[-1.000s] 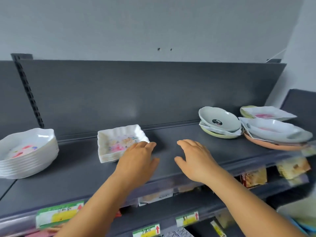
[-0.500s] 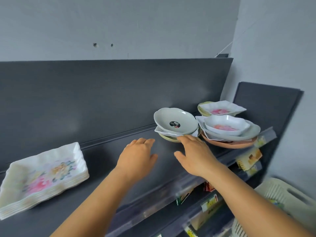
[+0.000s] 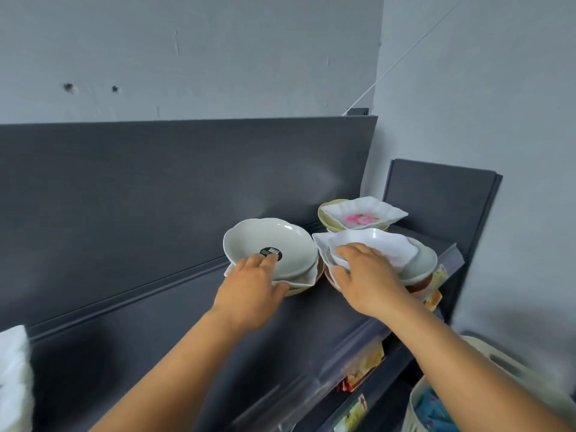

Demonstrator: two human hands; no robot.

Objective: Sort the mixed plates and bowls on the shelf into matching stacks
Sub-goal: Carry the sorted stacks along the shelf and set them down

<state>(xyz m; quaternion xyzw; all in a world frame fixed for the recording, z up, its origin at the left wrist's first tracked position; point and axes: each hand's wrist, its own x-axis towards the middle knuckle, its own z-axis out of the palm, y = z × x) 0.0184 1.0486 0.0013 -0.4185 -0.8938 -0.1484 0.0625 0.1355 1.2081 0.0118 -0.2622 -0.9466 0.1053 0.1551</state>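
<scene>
A long dark grey shelf (image 3: 162,344) with a tall grey back panel (image 3: 174,188) runs across the view, under a pale wall (image 3: 193,54). Two bare forearms reach up from the bottom edge toward crockery gathered at the shelf's far right end.

The left hand (image 3: 249,291) rests on the near rim of a pale grey-green bowl (image 3: 274,244) with a scalloped edge. Its fingers are loosely curled, fingertips inside the bowl beside a round black sticker (image 3: 271,254), thumb below the rim; whether they grip or only touch the rim cannot be told. Directly under those fingers, the bowl sits on a white wavy-edged plate (image 3: 304,280), which lies on a yellowish dish (image 3: 299,289).

The right hand (image 3: 369,275) lies just right of the left hand. Its fingers spread over the near edge of a white scalloped bowl (image 3: 383,244), thumb tucked beneath that edge, pinching it. Below those fingers lie more white pieces, a grey-green plate (image 3: 420,263) and a reddish-brown plate (image 3: 420,283) at the bottom.

Beyond the right fingertips, against the back panel, a white wavy dish with a pink flower print (image 3: 363,216) sits on a cream bowl (image 3: 330,210).

Far left of both hands, a blurred white stack (image 3: 14,378) shows at the frame edge. Below the right wrist are packaged goods (image 3: 361,366) on a lower shelf and a cream plastic basket (image 3: 486,369).
</scene>
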